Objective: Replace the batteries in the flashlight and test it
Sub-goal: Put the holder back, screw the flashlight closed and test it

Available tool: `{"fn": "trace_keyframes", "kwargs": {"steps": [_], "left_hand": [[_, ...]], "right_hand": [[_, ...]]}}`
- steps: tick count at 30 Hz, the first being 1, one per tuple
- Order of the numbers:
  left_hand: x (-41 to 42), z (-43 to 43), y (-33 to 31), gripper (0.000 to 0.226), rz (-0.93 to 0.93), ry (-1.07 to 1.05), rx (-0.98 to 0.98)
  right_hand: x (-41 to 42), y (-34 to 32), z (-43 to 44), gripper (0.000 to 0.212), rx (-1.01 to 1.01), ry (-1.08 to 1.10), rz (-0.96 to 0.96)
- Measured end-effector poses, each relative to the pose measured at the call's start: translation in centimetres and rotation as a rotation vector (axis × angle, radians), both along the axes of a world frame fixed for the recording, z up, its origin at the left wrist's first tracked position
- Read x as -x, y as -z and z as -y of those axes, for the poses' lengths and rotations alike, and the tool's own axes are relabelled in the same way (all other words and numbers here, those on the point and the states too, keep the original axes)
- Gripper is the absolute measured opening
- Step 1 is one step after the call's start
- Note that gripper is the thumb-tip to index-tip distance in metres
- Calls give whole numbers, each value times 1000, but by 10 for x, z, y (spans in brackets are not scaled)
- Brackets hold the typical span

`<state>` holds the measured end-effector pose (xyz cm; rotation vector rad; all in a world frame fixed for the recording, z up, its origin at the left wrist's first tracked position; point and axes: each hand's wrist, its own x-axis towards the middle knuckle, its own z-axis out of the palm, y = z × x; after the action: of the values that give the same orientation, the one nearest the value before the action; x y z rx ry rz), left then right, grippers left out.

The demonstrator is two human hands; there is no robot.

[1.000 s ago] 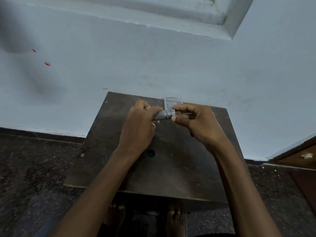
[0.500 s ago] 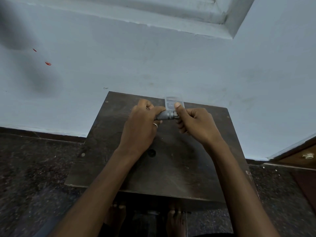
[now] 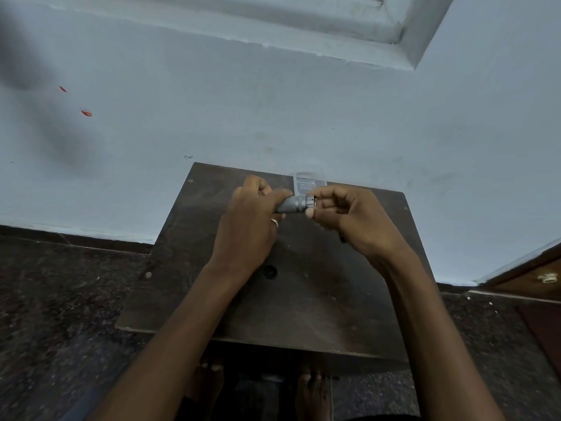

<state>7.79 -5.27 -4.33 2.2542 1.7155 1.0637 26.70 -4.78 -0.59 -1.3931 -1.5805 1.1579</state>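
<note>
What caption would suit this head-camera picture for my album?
Over a dark wooden table, the left hand grips a grey flashlight while the right hand pinches its silvery end.

Flashlight (image 3: 292, 204) left end hidden in L hand (image 3: 249, 220); clear pkg (image 3: 306, 184) label too blurry to read.

A single wide-angle camera rides on the person's head and faces forward and steeply down, along both forearms, onto a small dark table (image 3: 318, 299) set against a pale blue wall (image 3: 273, 101). It sits near: the left hand (image 3: 252, 220) and right hand (image 3: 355, 220) fill mid-frame, bare feet (image 3: 312, 393) show at the bottom edge, and speckled floor (image 3: 60, 299) lies at both sides.
</note>
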Motion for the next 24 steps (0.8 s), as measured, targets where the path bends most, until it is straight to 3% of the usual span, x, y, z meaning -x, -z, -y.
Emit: {"fn": "trace_keyframes", "kwargs": {"steps": [1, 5, 10, 12, 15, 18, 22, 24], "left_hand": [[0, 0, 0, 43, -1, 0, -2], [-1, 1, -1, 40, -10, 8, -13], [0, 0, -1, 42, -9, -1, -10], [1, 0, -1, 41, -15, -8, -10], [1, 0, -2, 41, -20, -21, -7], [1, 0, -2, 42, -28, -24, -2], [0, 1, -2, 42, -15, -21, -1], [0, 1, -3, 42, -16, -17, -5]], "right_hand": [[0, 0, 0, 11, -9, -4, 45], [3, 5, -1, 45, -47, 58, 204], [8, 6, -1, 57, -31, 117, 223], [6, 4, -1, 48, -39, 106, 204], [0, 1, -1, 18, -25, 18, 72], [-2, 1, -3, 33, -9, -14, -2], [-2, 5, -4, 15, -22, -12, 71], [-2, 8, -5, 21, -57, -3, 164]]}}
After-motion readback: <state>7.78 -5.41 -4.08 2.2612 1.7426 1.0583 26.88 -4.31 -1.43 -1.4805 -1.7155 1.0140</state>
